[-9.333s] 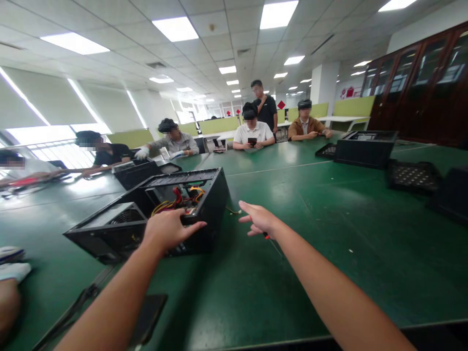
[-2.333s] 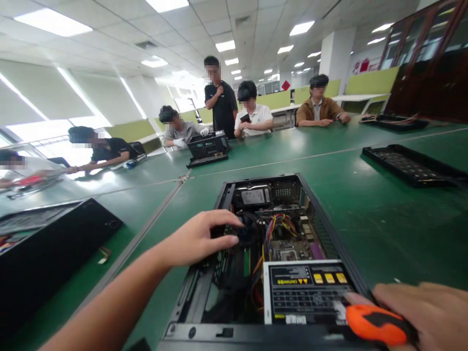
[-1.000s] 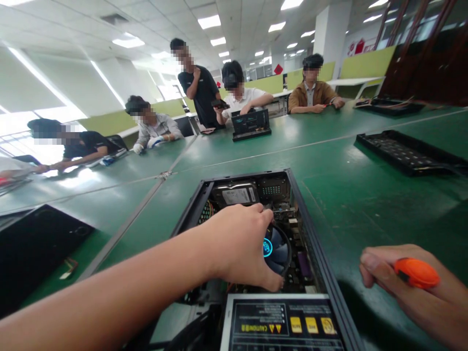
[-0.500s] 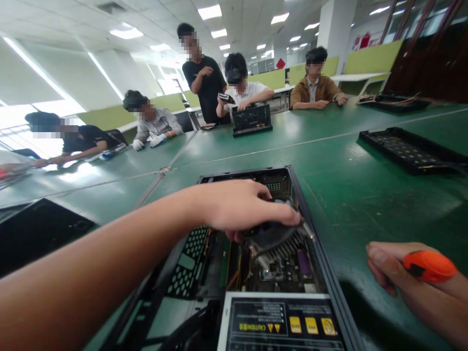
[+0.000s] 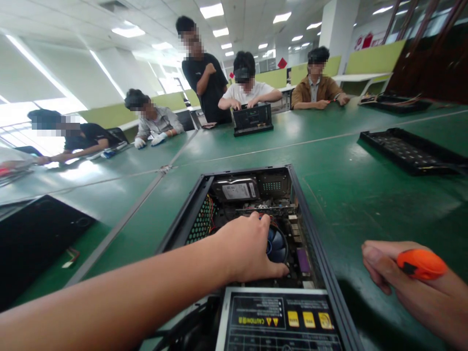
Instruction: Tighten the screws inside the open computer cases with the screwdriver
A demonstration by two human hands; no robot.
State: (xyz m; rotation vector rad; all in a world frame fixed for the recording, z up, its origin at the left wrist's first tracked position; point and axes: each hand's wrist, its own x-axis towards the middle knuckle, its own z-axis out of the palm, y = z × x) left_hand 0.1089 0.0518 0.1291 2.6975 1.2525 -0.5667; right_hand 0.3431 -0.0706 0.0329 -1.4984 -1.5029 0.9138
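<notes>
An opened computer case [image 5: 317, 243] lies on the green table in front of me. Inside it, my left hand [image 5: 248, 251] reaches in from the left, its fingers curled around a round CPU cooler fan [image 5: 278, 245] low over the motherboard. How the cooler's underside sits is hidden. A labelled power supply [image 5: 281, 319] fills the near end of the case, and a hard drive [image 5: 237, 190] sits at the far end. To the right of the case, my right hand [image 5: 387, 268] is closed on a screwdriver with an orange handle [image 5: 424, 263]; its shaft cannot be seen.
A black panel [image 5: 40, 243] lies at the left, with a small cable connector [image 5: 69, 261] beside it. A black case cover [image 5: 409, 151] rests at the right. Across the table several people sit or stand; one handles another computer case [image 5: 253, 120].
My left hand has brought the cooler, earlier lifted and tilted with its fins showing, down and nearer me, fan facing up. My right hand has barely shifted. A co-worker opposite no longer holds up a part.
</notes>
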